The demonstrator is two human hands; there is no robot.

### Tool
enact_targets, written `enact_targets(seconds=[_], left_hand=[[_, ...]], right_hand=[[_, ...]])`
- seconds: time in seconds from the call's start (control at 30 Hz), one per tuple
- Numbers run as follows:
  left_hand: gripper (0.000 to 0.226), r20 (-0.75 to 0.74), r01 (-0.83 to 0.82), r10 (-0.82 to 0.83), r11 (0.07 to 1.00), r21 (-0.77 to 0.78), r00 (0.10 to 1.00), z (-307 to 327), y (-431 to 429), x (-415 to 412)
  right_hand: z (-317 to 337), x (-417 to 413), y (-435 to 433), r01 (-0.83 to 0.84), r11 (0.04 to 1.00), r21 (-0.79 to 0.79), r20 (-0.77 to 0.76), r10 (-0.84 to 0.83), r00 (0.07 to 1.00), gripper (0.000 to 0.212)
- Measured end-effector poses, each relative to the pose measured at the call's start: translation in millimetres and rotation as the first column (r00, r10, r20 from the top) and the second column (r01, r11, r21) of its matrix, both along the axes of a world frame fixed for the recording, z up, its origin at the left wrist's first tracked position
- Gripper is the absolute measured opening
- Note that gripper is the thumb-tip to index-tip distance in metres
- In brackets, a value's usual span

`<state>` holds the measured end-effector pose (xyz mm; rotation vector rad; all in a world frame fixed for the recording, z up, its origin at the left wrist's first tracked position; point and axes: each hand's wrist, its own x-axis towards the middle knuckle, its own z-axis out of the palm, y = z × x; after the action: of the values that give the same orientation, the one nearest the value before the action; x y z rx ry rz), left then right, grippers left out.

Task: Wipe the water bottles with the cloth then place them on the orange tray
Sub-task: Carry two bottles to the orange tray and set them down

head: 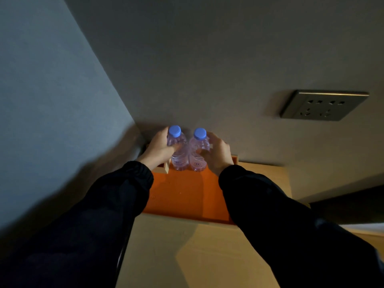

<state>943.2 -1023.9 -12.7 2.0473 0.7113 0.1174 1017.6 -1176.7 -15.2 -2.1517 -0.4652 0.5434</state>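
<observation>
Here, in the head view, the left hand (159,147) grasps the left bottle (178,149) and the right hand (218,151) the right bottle (198,151), both upright and touching at the tray's (187,194) twelve o'clock edge. No cloth shows; jostling could topple either.

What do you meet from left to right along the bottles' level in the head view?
Left hand → left bottle → right bottle → right hand → socket, higher on the wall.

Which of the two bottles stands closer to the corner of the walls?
The left bottle, held by the left hand. The other bottle stands beside it, nearer the wall socket.
</observation>
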Motion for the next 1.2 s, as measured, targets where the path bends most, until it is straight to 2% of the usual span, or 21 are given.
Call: enact_targets(seconds=[0.13, 0.27, 0.4, 0.57, 0.7, 0.87, 0.97, 1.1, 1.2], left_hand=[[0.041, -0.020, -0.098, 0.102, 0.985, 0.143, 0.995, -5.5, 4.2, -0.5], [0.044, -0.028, -0.136, 0.144, 0.971, 0.196, 0.989, -13.4, 5.1, -1.5], [0.049, -0.040, -0.127, 0.135, 0.981, 0.149, 0.990, -16.4, 2.7, -1.1], [0.040, -0.019, -0.123, 0.127, 0.981, 0.152, 0.992, -17.5, 0.3, -5.5], [0.040, 0.015, -0.088, 0.087, 0.993, 0.084, 0.996, -12.6, -2.2, -11.0], [0.032, 0.029, -0.081, 0.078, 0.992, 0.097, 0.996, 3.6, -2.8, -17.3], [0.029, 0.024, -0.065, 0.063, 0.992, 0.108, 0.998, 16.1, -4.6, -22.5], [0.046, 0.000, -0.074, 0.074, 0.993, 0.096, 0.997, 34.4, -13.7, -34.5], [0.039, -0.019, -0.068, 0.070, 0.991, 0.115, 0.997, 44.9, -23.2, -51.4]], right_hand=[[-2.2, -0.9, 9.8, -0.006, 1.000, -0.002, -0.002, 0.006, 1.000, 0.057], [-3.2, -0.2, 13.4, 0.002, 1.000, -0.005, 0.008, -0.002, 1.000, 0.057], [-3.4, -0.7, 13.2, 0.008, 1.000, -0.005, 0.014, -0.008, 1.000, 0.058], [-1.4, -1.4, 11.8, -0.003, 1.000, -0.006, 0.009, 0.003, 1.000, 0.059], [0.6, -5.4, 11.3, -0.018, 1.000, 0.021, -0.079, 0.019, 0.997, 0.065], [9.5, -9.0, 7.6, -0.003, 0.998, 0.057, -0.148, 0.011, 0.989, 0.074], [22.1, -17.0, 2.6, -0.002, 0.998, 0.068, -0.170, 0.013, 0.985, 0.069], [40.5, -29.0, -11.7, -0.005, 0.999, 0.038, -0.152, 0.011, 0.988, 0.058], [48.6, -42.2, -27.3, -0.021, 1.000, -0.004, -0.150, 0.020, 0.988, 0.051]])
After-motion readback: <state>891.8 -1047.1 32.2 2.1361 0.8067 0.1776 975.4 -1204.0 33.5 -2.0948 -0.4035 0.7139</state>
